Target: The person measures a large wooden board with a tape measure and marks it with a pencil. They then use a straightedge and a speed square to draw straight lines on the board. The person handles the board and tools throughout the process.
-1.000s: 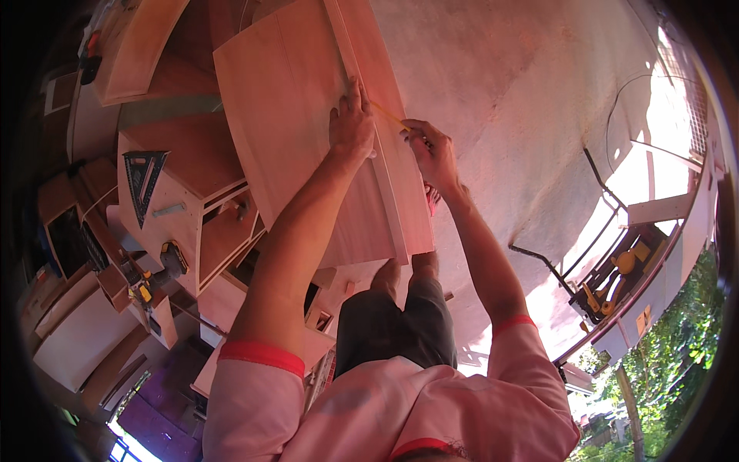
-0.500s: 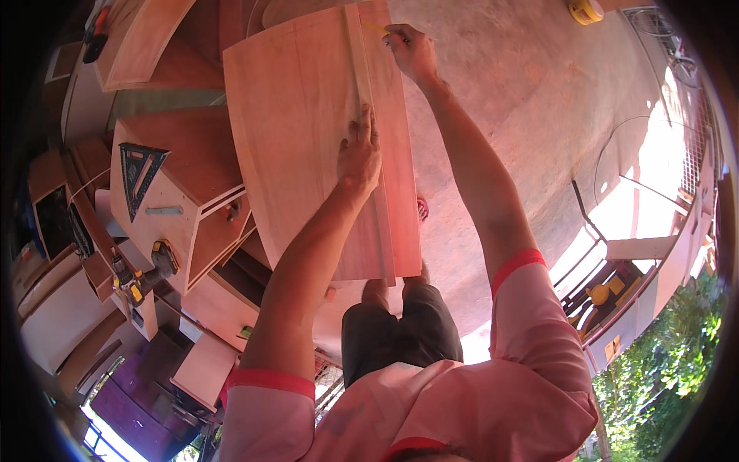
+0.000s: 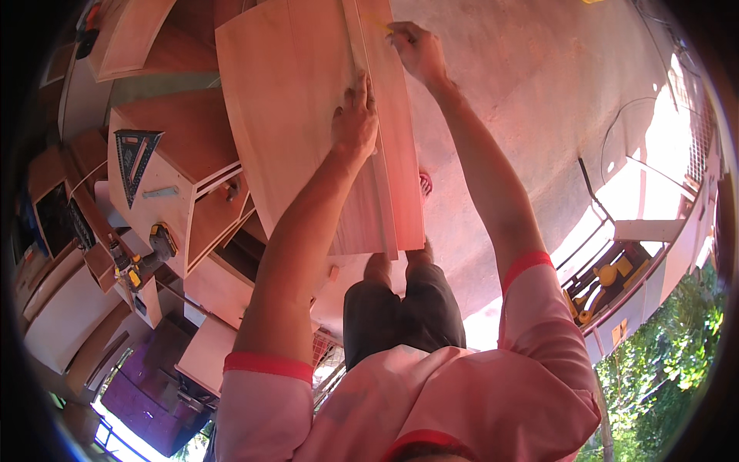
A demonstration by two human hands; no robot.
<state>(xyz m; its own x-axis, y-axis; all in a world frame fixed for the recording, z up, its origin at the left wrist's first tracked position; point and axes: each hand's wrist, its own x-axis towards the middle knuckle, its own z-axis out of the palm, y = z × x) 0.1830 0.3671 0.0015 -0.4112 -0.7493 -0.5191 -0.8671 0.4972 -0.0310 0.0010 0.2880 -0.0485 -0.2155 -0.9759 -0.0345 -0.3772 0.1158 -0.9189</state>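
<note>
A large light-wood panel (image 3: 285, 115) lies in front of me with a long narrow wooden strip (image 3: 385, 208) running along it near its right side. My left hand (image 3: 356, 123) rests on the strip, fingers extended and lying flat. My right hand (image 3: 419, 54) is at the panel's upper right edge, fingers closed on a thin yellow pencil-like item (image 3: 383, 27), whose far end is faint against the wood.
At left, plywood cabinets (image 3: 177, 115) carry a black triangular square (image 3: 137, 165), a small metal bar (image 3: 160, 192) and a yellow-black drill (image 3: 135, 273). Concrete floor (image 3: 523, 123) is to the right, with metal bars (image 3: 586, 181) and yellow tools (image 3: 604, 277) toward the rim.
My right hand has moved from the middle of the panel's right edge toward its far end, still gripping the yellow item. My left hand stays on the strip. The view has shifted slightly.
</note>
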